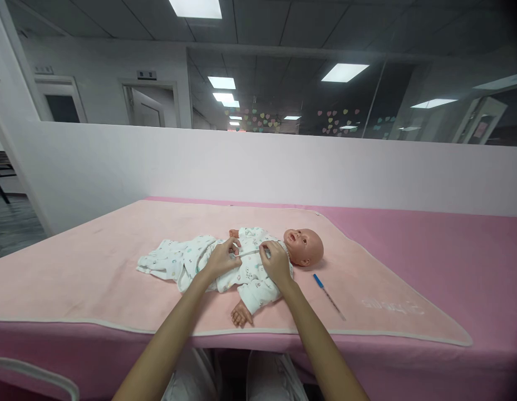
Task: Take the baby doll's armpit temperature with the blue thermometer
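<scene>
A baby doll (304,247) lies on its back, its head to the right, dressed in a white printed outfit (252,271). Over the doll's chest, a thin white tie (250,252) runs between my two hands. My left hand (225,258) is curled at the doll's waist, with one end of the tie at its fingers. Near the collar, the pinched fingers of my right hand (275,259) grip the tie's other end. The exact fingertip contact is partly hidden. To the right of my right forearm lies a slim thermometer-like stick with a blue end (328,296).
A peach pad (116,239) with a pale edge lies under the doll on a pink-covered table (462,256). Behind it rises a low white partition (283,167) with glass above. A curved white rail (37,371) is at the lower left.
</scene>
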`<action>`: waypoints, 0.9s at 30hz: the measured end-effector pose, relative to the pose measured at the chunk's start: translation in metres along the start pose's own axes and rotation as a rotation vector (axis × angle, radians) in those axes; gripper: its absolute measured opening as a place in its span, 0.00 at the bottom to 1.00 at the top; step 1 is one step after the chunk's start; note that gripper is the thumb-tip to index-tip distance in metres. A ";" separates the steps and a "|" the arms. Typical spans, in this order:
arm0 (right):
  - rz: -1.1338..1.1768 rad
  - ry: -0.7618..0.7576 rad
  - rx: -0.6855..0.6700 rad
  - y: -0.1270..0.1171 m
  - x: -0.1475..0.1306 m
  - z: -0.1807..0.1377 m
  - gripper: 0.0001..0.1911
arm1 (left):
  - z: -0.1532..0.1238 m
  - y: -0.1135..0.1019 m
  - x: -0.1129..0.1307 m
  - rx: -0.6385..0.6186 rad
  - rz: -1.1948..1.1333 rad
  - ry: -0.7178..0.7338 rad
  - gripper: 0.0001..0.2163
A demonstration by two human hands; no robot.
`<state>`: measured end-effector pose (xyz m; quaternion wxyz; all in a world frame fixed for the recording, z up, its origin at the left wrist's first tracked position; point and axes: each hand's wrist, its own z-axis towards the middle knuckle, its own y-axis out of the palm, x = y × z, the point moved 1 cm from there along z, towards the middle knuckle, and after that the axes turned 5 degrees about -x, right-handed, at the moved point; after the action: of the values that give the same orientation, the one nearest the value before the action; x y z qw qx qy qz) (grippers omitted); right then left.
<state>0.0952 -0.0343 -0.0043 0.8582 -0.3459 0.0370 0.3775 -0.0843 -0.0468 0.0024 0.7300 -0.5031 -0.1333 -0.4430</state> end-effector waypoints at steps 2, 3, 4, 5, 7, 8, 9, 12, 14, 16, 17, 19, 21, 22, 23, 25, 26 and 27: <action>0.001 0.001 0.000 0.000 0.000 0.000 0.08 | -0.001 0.000 0.000 -0.012 -0.006 0.000 0.14; 0.001 0.000 -0.002 0.000 0.000 0.000 0.08 | -0.001 0.000 0.000 -0.018 -0.016 0.001 0.14; -0.001 -0.001 -0.003 0.000 0.000 0.000 0.08 | -0.001 -0.001 0.000 -0.026 -0.036 -0.002 0.14; -0.007 -0.003 -0.004 0.000 0.000 0.000 0.08 | -0.001 -0.001 0.001 -0.035 -0.064 -0.011 0.14; -0.038 -0.012 0.004 0.000 0.000 -0.001 0.08 | 0.000 -0.003 0.002 -0.051 -0.150 -0.041 0.11; -0.062 -0.015 0.013 0.000 -0.001 -0.001 0.08 | 0.002 -0.004 0.002 -0.056 -0.202 -0.061 0.10; -0.091 -0.019 0.023 -0.001 -0.001 -0.001 0.08 | 0.004 -0.006 0.002 -0.059 -0.252 -0.085 0.09; -0.179 -0.037 0.035 -0.004 -0.003 -0.004 0.08 | 0.015 -0.011 -0.001 -0.039 -0.332 -0.169 0.10; -0.222 -0.078 0.032 -0.008 -0.006 -0.007 0.09 | 0.025 -0.012 -0.006 -0.002 -0.283 -0.203 0.10; -0.254 -0.121 0.060 -0.017 -0.008 -0.013 0.09 | 0.037 -0.008 -0.008 0.036 -0.185 -0.185 0.10; -0.270 -0.125 0.088 -0.023 -0.008 -0.017 0.09 | 0.043 -0.005 -0.008 0.043 -0.141 -0.158 0.09; -0.303 -0.075 0.145 -0.038 -0.004 -0.030 0.11 | 0.055 0.005 -0.004 0.033 -0.079 -0.087 0.09; -0.345 0.043 0.164 -0.054 0.005 -0.048 0.11 | 0.064 0.016 0.003 -0.016 -0.048 0.000 0.10; -0.378 0.113 0.155 -0.062 0.011 -0.058 0.11 | 0.067 0.022 0.006 -0.049 -0.049 0.038 0.10; -0.426 0.184 0.133 -0.070 0.019 -0.069 0.11 | 0.068 0.026 0.009 -0.088 -0.068 0.066 0.10; -0.553 0.308 0.052 -0.083 0.036 -0.090 0.11 | 0.070 0.033 0.011 -0.179 -0.143 0.070 0.10; -0.610 0.342 -0.002 -0.089 0.044 -0.099 0.11 | 0.070 0.034 0.011 -0.226 -0.187 0.056 0.11; -0.659 0.368 -0.049 -0.094 0.052 -0.107 0.11 | 0.069 0.035 0.011 -0.271 -0.220 0.039 0.12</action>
<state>0.2166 -0.1133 -0.0493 0.9040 -0.4218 0.0681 0.0138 -0.0333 0.0100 0.0190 0.6053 -0.5705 -0.1124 -0.5437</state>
